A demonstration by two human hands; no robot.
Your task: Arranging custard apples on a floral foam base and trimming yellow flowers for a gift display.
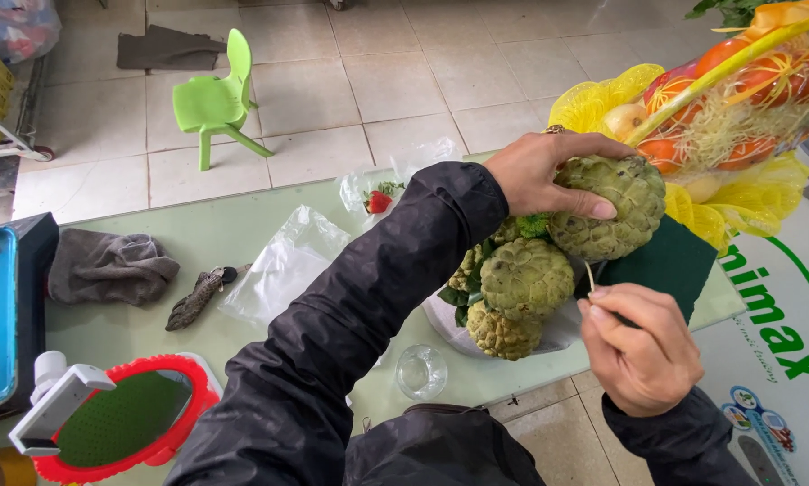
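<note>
The top custard apple (607,207) sits on a pile of custard apples (521,283) at the right end of the pale green table (206,238). The left hand (548,171) lies over it, fingers curled around its upper side and holding it. The right hand (638,346) is closed, pinching a thin wooden stick (591,274) just beside the pile. Behind stands a wrapped fruit basket (737,108) with yellow trim. A small glass (420,371) is near the table edge.
</note>
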